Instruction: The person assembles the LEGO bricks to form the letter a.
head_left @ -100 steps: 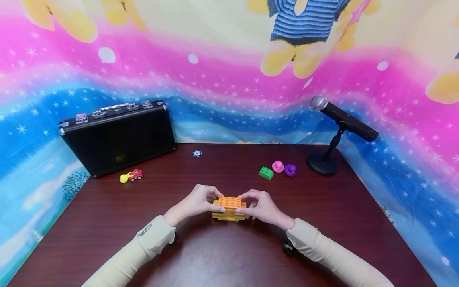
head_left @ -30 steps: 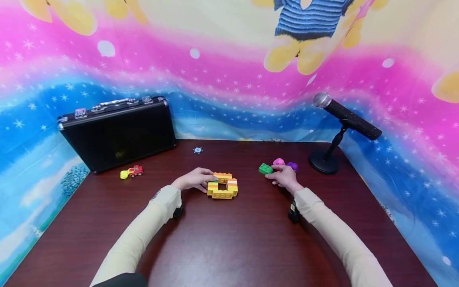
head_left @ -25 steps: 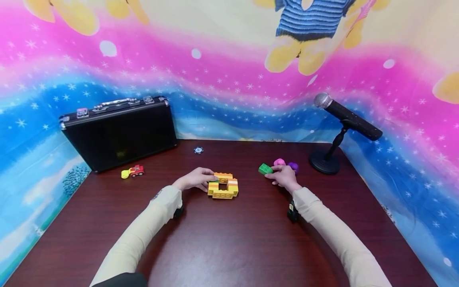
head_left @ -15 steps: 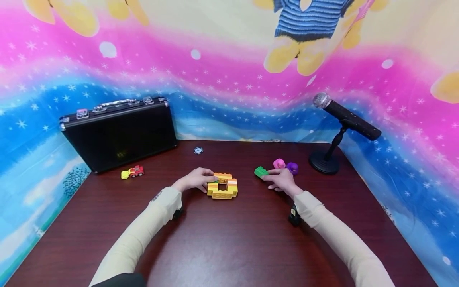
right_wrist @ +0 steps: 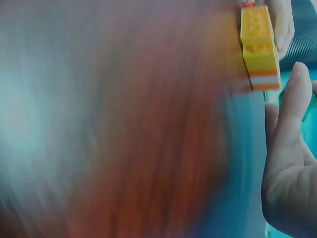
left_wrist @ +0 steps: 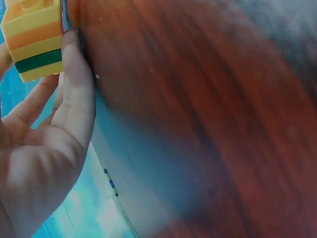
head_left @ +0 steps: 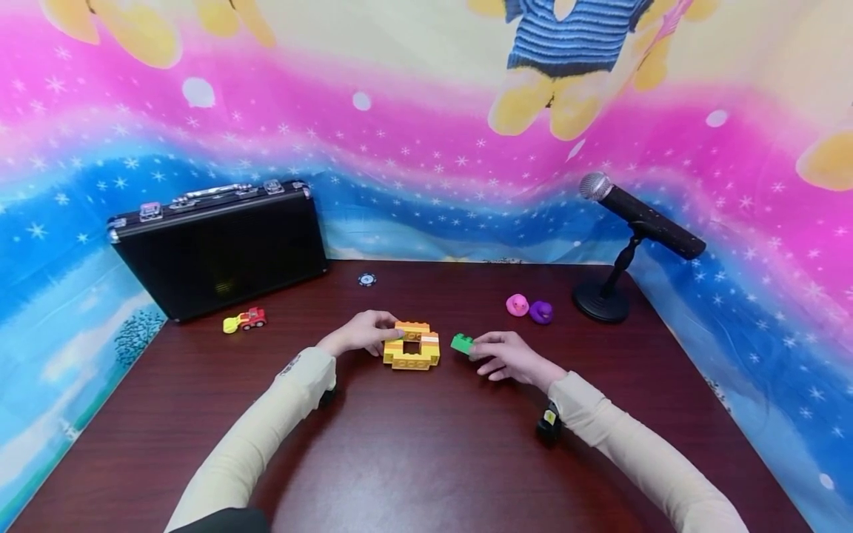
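A yellow and orange toy-brick build (head_left: 412,363) with a square hole through its middle lies on the table. My left hand (head_left: 360,333) grips its left side, thumb on top. The left wrist view shows stacked yellow, orange and dark green layers at the end of the build (left_wrist: 37,44), between thumb and fingers. Just right of the build, my right hand (head_left: 509,357) pinches a small green toy brick (head_left: 461,343), studs up, between thumb and index finger. The other fingers spread below. In the right wrist view the green brick (right_wrist: 312,106) is mostly hidden behind the thumb.
Pink (head_left: 517,304) and purple (head_left: 541,312) rubber ducks sit behind the right hand, near a microphone on a stand (head_left: 603,300). A black case (head_left: 223,255) stands at back left, with a red and yellow toy truck (head_left: 252,319) before it. A poker chip (head_left: 366,280) lies at the back.
Both hands held the build, which has since been turned so its hole shows. The right hand left it, took the green brick from beside the ducks and brought it left, towards the build.
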`<state>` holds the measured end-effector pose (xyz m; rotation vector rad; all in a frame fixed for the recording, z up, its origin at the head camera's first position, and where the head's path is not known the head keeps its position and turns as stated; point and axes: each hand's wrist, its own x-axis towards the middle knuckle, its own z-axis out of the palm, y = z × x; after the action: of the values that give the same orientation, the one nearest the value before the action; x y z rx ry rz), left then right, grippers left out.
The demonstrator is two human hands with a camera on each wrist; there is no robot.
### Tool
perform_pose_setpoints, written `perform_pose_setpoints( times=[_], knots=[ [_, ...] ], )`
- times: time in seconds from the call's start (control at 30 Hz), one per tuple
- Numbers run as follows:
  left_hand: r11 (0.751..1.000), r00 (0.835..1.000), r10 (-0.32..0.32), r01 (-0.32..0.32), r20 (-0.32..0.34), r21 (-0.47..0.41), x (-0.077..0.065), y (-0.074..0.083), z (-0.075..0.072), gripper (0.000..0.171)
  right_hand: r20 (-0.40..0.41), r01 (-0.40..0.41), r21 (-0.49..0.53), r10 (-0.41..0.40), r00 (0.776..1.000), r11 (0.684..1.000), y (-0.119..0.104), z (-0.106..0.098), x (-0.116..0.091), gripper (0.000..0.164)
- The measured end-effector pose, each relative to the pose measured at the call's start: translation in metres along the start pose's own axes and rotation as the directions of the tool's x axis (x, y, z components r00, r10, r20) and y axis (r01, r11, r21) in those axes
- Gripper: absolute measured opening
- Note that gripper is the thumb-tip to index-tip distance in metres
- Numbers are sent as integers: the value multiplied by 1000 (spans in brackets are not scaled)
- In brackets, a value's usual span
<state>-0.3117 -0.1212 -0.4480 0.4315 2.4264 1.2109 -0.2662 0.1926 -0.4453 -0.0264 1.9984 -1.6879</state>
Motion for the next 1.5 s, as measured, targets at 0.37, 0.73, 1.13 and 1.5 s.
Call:
perform_pose_setpoints(
  times=[0.37,0.73,1.13,1.5],
  knots=[
    [989,998,56,-54,-10,139,-4,4,-2,47,189,-33,-45,41,981,998,7,23,-5,42],
    [976,997,77,-70,-24,204,-6,8,-4,47,231,-61,4,59,971,998,7,35,-4,33],
    [881,964,265,-231,-26,412,-5,5,1,81,216,-136,26,128,968,990,3,38,0,31],
    [831,962,270,-209,-45,515,-7,10,6,84,189,-160,68,145,971,985,2,40,7,28]
  ],
)
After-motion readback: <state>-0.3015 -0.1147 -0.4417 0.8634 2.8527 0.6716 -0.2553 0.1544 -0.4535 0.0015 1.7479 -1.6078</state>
